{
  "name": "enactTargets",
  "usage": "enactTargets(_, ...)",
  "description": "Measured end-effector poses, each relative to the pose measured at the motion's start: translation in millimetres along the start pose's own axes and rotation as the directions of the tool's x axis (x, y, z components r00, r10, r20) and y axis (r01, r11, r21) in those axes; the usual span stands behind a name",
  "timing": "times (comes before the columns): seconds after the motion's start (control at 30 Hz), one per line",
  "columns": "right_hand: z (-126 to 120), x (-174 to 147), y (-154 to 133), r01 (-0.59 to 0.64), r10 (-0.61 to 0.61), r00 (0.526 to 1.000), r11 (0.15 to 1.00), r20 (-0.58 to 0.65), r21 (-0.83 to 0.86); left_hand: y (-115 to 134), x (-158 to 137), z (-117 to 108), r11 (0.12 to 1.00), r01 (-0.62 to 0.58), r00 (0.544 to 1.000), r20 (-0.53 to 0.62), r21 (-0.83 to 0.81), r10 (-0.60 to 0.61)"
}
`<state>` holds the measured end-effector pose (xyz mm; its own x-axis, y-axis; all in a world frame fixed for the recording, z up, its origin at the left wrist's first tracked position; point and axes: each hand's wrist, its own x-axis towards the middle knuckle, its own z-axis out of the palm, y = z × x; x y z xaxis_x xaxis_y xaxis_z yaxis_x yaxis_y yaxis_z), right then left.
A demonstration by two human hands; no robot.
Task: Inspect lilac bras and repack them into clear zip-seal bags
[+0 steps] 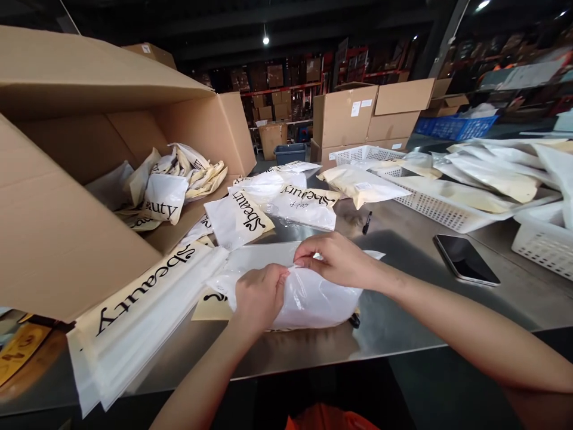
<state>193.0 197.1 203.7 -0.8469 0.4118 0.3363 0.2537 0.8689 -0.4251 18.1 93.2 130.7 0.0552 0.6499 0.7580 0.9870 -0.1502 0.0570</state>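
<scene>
Remote feed: I've a big carton [49, 224] left of the grip, the white bag [324, 298] right under it, left hand [261, 294] and right hand [330, 258] pinching its edge, where I'd pull level and gently, marker pen [367, 223] beyond.
</scene>
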Motion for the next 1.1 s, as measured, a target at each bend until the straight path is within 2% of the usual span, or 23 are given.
enactTargets(0.1, -0.9, 7.1, -2.2, -0.22, 0.212, 0.974, 0.968, 0.081, 0.122, 0.2, -4.4, -1.1, 0.995, -0.093, 0.995, -0.049, -0.027, 0.092)
enactTargets(0.2, -3.3, 10.2, -4.5, -0.316, 0.296, 0.945, 0.936, 0.139, 0.153, 0.4, -6.8, -1.3, 0.99, -0.14, 0.989, -0.049, -0.028, 0.138)
enactTargets(0.33, -3.2, 8.4, -2.7, -0.296, 0.282, 0.955, 0.919, 0.09, 0.26, 1.6, -5.7, -1.5, 0.988, -0.152, 0.987, -0.048, -0.017, 0.151)
enactTargets(0.43, -1.9, 5.6, -0.8, -0.118, 0.125, 0.992, 0.952, -0.006, 0.283, 2.6, -3.7, -2.0, 0.985, -0.17, 0.982, -0.088, -0.027, 0.167)
enactTargets(0.5, -1.2, 4.4, 0.2, -0.009, 0.012, 1.0, 0.971, -0.009, 0.24, 3.2, -3.1, -2.8, 0.98, -0.197, 0.975, -0.114, -0.023, 0.193)
enactTargets(0.53, -0.9, 4.1, 0.8, 0.002, -0.005, 1.0, 0.971, 0.014, 0.24, 3.5, -3.1, -3.5, 0.977, -0.214, 0.969, -0.126, -0.016, 0.211)
enactTargets(0.67, 0.7, 5.0, 3.7, -0.165, 0.116, 0.982, 0.913, 0.151, 0.372, 4.5, -5.0, -7.1, 0.955, -0.297, 0.943, -0.154, 0.016, 0.295)
enactTargets(0.77, 0.2, 5.8, 2.1, -0.224, 0.169, 0.971, 0.887, 0.169, 0.404, 5.1, -7.2, -9.5, 0.946, -0.323, 0.935, -0.148, 0.022, 0.323)
enactTargets(0.83, -1.8, 4.6, -2.8, -0.14, 0.119, 0.99, 0.912, 0.078, 0.385, 5.5, -8.3, -10.1, 0.945, -0.326, 0.935, -0.14, 0.018, 0.325)
enactTargets(0.9, -4.2, 1.1, -9.5, 0.041, -0.027, 0.999, 0.949, -0.047, 0.312, 6.0, -8.9, -9.9, 0.951, -0.308, 0.942, -0.137, 0.015, 0.307)
enactTargets(0.93, -4.9, -1.4, -12.7, 0.14, -0.122, 0.989, 0.96, -0.088, 0.24, 6.3, -9.1, -9.5, 0.957, -0.29, 0.947, -0.137, 0.014, 0.29)
enactTargets(1.0, -3.8, -6.8, -17.2, 0.276, -0.272, 0.958, 0.96, -0.091, 0.041, 7.0, -9.2, -8.2, 0.968, -0.252, 0.959, -0.133, 0.013, 0.251)
enactTargets(1.1, 4.2, -12.5, -17.4, 0.339, -0.364, 0.929, 0.906, -0.058, -0.253, 7.8, -9.0, -6.1, 0.976, -0.219, 0.967, -0.131, 0.013, 0.219)
